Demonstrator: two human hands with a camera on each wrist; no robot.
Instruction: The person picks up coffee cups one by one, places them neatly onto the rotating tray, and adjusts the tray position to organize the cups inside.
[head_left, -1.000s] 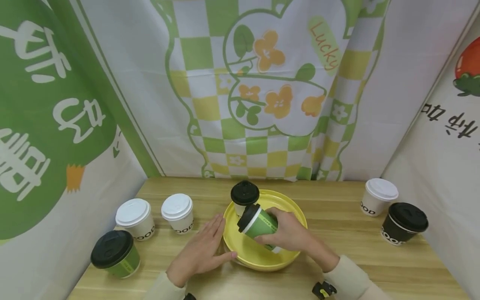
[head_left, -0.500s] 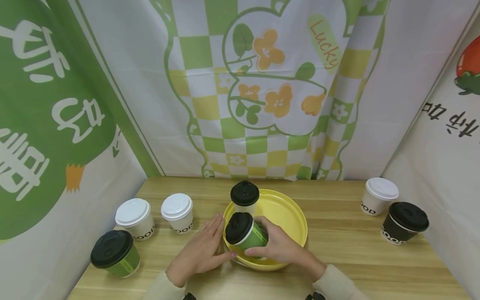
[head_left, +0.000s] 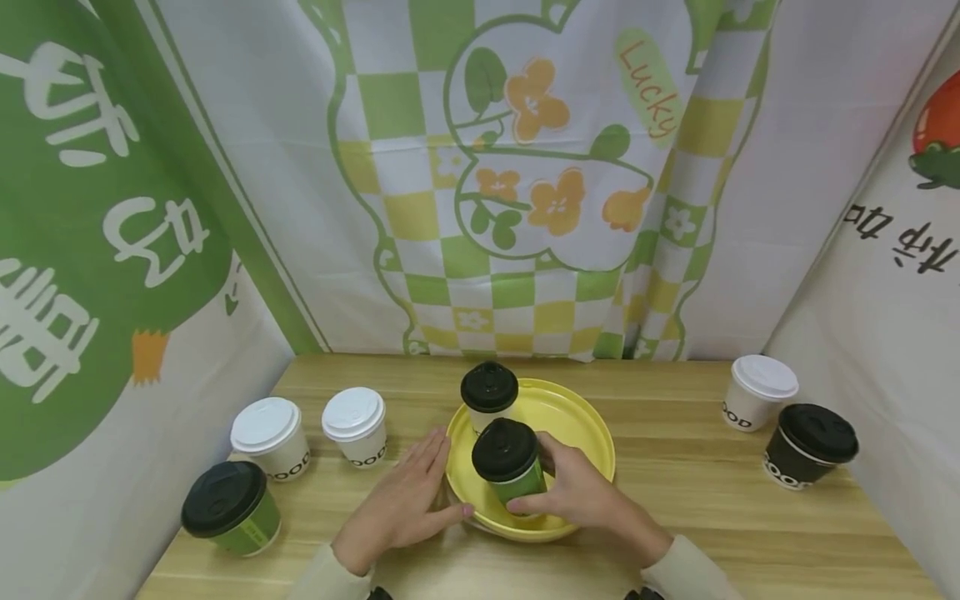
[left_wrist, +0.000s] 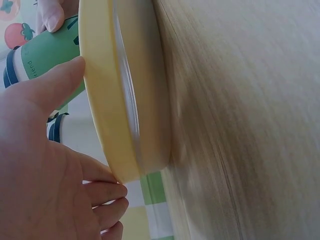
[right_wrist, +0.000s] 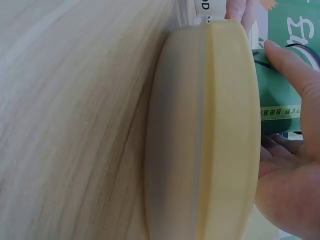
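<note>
A green paper cup with a black lid stands in the front part of a round yellow tray, close to upright. My right hand holds this cup from its right side, thumb at the front; part of the fingers is hidden behind it. Just beyond it, a white paper cup with a black lid stands at the tray's back left. My left hand rests against the tray's left rim, fingers extended. In the left wrist view its thumb and fingertips touch the yellow rim.
Left of the tray stand two white-lidded cups and a black-lidded green cup. On the right are a white-lidded cup and a black cup. Printed curtains close off the wooden table's back and sides.
The green cup, tilted over the tray one second ago, has swung left, then back right, and is now nearly upright in my right hand. My left hand stays at the rim.
</note>
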